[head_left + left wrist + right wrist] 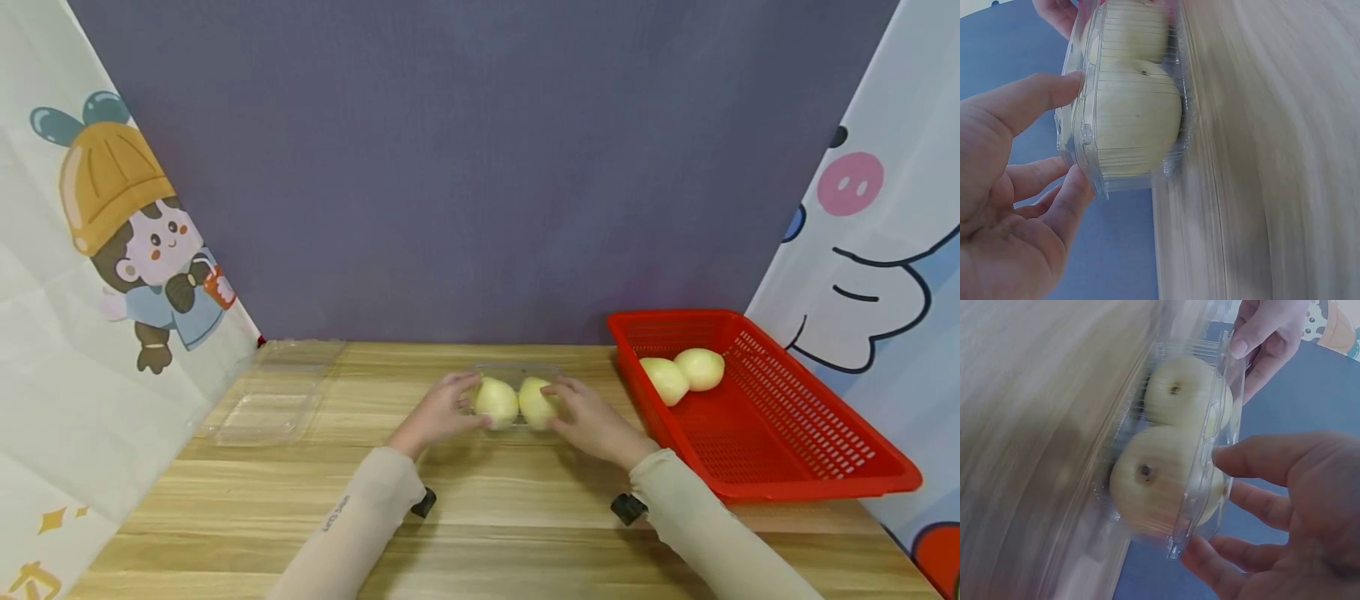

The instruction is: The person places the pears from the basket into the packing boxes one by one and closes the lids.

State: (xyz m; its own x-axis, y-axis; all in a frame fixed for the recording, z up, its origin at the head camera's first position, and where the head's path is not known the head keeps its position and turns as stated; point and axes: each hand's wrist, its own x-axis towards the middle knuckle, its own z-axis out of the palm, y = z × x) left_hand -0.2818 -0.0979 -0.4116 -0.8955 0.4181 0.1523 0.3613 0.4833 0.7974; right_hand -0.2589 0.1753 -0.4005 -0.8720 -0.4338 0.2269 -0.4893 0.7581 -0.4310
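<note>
As the left hand [442, 408] and right hand [596, 421] gripped the clear box [1087, 134] between their fingers, closing it seemed underway, likely needing firm pressure next.

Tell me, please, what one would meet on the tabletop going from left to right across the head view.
Clear plastic container, left hand, first pale fruit, second pale fruit, right hand, red basket.
</note>
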